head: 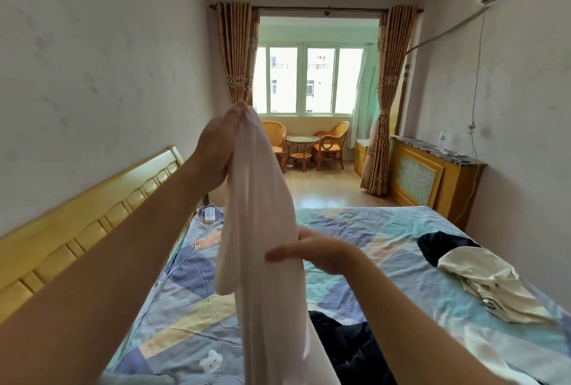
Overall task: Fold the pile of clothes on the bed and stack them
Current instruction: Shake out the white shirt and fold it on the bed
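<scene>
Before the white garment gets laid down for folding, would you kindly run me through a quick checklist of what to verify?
1. Top of the white garment held: ok, the left hand pinches it up high.
2. Lower part steadied: ok, the right hand has its fingers round the cloth midway.
3. Garment hanging straight: not ok, it is bunched into a narrow twisted length.
4. Landing spot on the bed: ok, bare sheet shows beyond the right hand.
5. Dark clothes below: not ok, they lie right beside the hanging end.
6. Cream garment out of the way: ok, it lies far to the right.
</scene>
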